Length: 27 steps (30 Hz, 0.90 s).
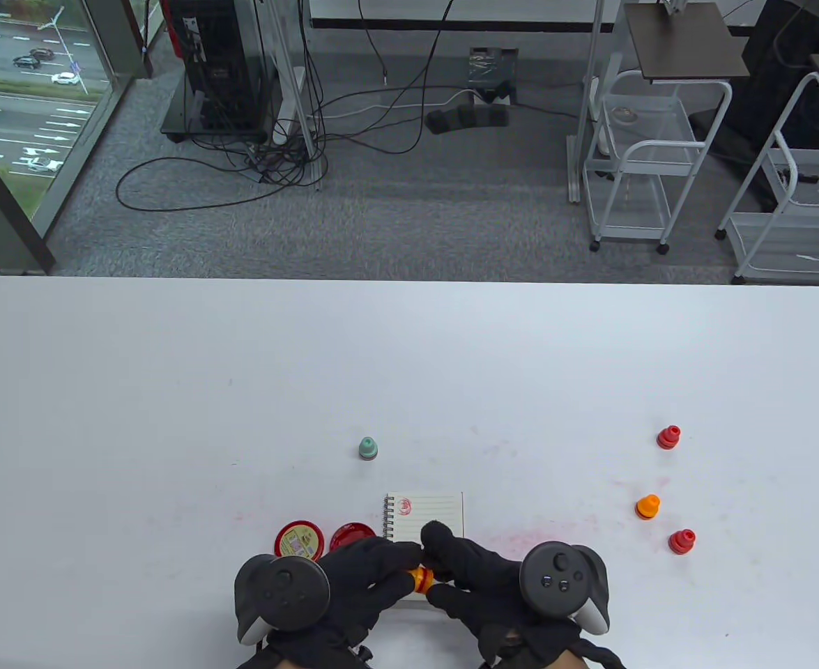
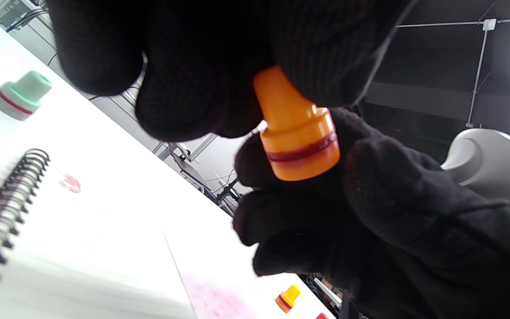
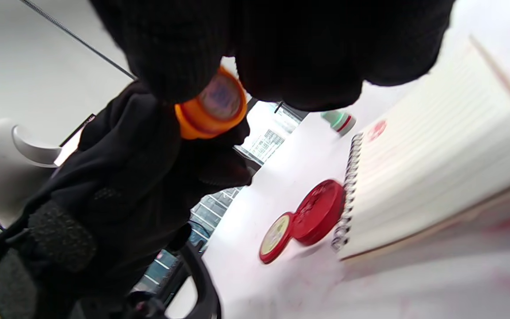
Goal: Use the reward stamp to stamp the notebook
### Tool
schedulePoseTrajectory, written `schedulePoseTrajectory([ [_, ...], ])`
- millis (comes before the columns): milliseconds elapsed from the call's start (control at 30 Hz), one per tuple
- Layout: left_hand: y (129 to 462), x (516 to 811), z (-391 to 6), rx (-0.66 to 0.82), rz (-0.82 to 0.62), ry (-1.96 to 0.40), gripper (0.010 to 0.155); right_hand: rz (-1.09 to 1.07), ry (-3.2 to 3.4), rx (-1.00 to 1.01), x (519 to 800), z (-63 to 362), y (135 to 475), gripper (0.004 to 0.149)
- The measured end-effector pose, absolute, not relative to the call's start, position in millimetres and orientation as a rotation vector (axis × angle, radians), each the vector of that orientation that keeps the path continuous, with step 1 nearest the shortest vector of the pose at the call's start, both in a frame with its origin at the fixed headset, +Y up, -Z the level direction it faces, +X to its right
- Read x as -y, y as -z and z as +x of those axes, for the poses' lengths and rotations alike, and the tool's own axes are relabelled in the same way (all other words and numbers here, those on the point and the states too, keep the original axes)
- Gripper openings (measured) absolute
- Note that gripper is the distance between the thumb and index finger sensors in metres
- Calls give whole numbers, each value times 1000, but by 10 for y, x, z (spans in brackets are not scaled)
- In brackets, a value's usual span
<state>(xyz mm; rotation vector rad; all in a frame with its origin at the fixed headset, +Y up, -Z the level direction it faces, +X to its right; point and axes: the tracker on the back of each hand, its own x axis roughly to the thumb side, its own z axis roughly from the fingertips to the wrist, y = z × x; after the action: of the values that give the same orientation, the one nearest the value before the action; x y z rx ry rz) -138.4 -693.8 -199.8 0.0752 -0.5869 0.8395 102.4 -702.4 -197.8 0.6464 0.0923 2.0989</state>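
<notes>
Both gloved hands meet at the table's near edge w/ an orange stamp (image 1: 421, 578) between them: left hand (image 1: 353, 578) pinches its narrow handle, right hand (image 1: 479, 578) has fingers curled round the wide base. Stamp lies sideways above the notebook (image 1: 437, 516), face turned off the paper, prob. for a check or a cap. Notebook sits open, one red print (image 1: 404, 505) near its spiral. Red ink pad (image 1: 351, 534) and its lid (image 1: 299, 541) lie just left, within easy reach for inking.
</notes>
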Motion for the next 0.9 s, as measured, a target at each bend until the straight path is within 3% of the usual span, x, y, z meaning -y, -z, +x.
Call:
schedulePoseTrajectory([
  [267, 2071, 6829, -1571, 539, 116, -764, 49, 620, -2345, 67, 6903, 1263, 1954, 67],
  [500, 2211, 6700, -1881, 524, 107, -264, 49, 550, -2482, 89, 6926, 1427, 1983, 65],
  [667, 2387, 6808, -2318, 381, 67, -216, 49, 524, -2541, 78, 6957, 1479, 2009, 63],
  [900, 2456, 7069, -2639, 279, -4, -100, 47, 460, -2535, 30, 7032, 1540, 2069, 60],
])
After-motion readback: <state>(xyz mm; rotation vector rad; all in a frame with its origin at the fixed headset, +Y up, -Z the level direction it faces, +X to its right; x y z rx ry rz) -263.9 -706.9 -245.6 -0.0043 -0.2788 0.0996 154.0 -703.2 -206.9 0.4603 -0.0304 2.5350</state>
